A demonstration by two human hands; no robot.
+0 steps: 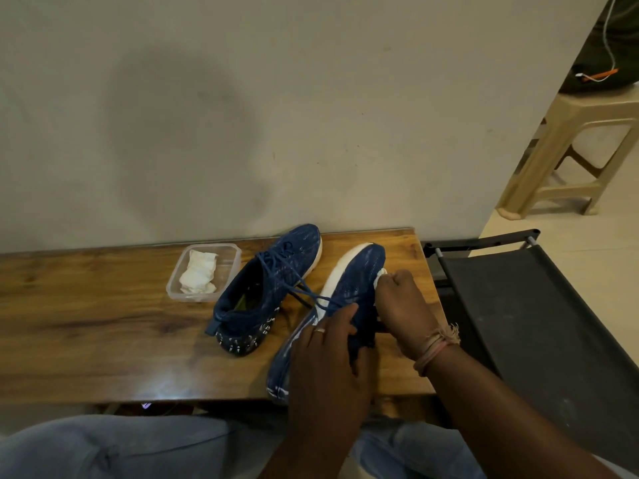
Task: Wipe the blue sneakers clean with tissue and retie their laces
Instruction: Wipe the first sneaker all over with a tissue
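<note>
Blue knit sneaker with a white sole (349,281) lies tipped on its side near the right end of the long brown wooden bench (103,323), toe pointing toward the wall, sole facing left. The left hand (328,357) grips this shoe around its heel and collar, fingers curled over the dark opening, a ring showing on one finger. The right hand (401,302), with pale threads tied round its wrist, pinches a small wad of white tissue (382,275) against the upper close to the toe, fingers bunched tight around it. Just to the left stands the second blue knit sneaker (266,288), upright on its sole, toe also toward the wall, heel patterned with white flecks; its dark blue laces (297,288) trail loose to the right and reach across the sole of the held shoe. Left of that shoe, near the wall, sits a clear rectangular plastic container (173,288) holding crumpled white tissues (198,274). A dark fabric folding chair (539,305) stands beside the bench's right end, and a beige plastic stool (567,150) is farther back on the floor.
</note>
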